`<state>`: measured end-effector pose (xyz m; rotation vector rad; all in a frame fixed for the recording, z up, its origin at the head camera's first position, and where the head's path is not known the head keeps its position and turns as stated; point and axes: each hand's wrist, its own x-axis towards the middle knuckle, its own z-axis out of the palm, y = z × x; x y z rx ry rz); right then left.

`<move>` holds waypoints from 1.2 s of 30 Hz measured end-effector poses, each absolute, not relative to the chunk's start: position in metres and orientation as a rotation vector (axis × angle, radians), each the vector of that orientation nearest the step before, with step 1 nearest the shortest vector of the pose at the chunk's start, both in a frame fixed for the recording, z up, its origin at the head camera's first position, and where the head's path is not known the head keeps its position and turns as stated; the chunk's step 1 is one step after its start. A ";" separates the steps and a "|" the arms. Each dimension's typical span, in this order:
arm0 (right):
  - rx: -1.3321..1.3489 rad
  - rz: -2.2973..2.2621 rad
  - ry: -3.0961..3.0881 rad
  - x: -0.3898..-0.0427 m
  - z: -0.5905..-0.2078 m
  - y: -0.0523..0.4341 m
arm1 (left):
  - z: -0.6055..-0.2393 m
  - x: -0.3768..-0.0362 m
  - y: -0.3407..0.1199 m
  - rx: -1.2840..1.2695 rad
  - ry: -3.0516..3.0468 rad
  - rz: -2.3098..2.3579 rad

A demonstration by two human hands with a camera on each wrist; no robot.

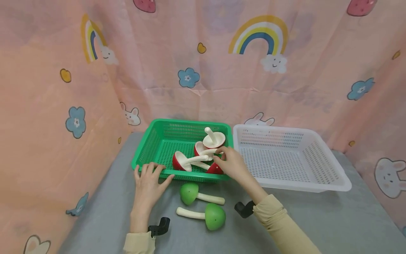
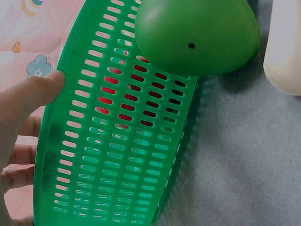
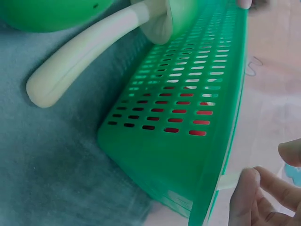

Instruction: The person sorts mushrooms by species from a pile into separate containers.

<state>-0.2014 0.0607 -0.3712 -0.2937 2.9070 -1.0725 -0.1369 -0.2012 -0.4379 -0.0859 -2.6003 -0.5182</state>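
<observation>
Several toy mushrooms with red caps and white stems lie in the green basket (image 1: 177,173). My right hand (image 1: 233,164) reaches over its front right corner and pinches the white stem (image 3: 227,181) of one red-capped mushroom (image 1: 199,148) between thumb and finger. Beside it are another red mushroom (image 1: 182,162) at the front and one (image 1: 215,139) with its stem up. My left hand (image 1: 148,185) grips the basket's front left rim, thumb (image 2: 49,87) on the rim and fingers over it. Two green-capped mushrooms, one nearer the basket (image 1: 189,193) and one nearer me (image 1: 215,216), lie on the table.
A white basket (image 1: 301,185) stands right beside the green one. Both are on a grey-covered table (image 1: 104,211), with a pink patterned curtain (image 1: 215,98) behind and at the sides. Black wrist mounts (image 1: 160,227) stick out near both sleeves.
</observation>
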 end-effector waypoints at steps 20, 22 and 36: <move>-0.686 -0.932 3.001 -0.140 -0.379 0.083 | -0.437 -0.138 -0.201 -0.091 -2.586 -0.524; -0.725 -0.895 3.011 -0.134 -0.382 0.084 | -0.437 -0.138 -0.201 -0.088 -2.592 -0.524; -0.922 -0.797 2.888 -0.108 -0.417 0.092 | -0.437 -0.136 -0.201 -0.102 -2.584 -0.523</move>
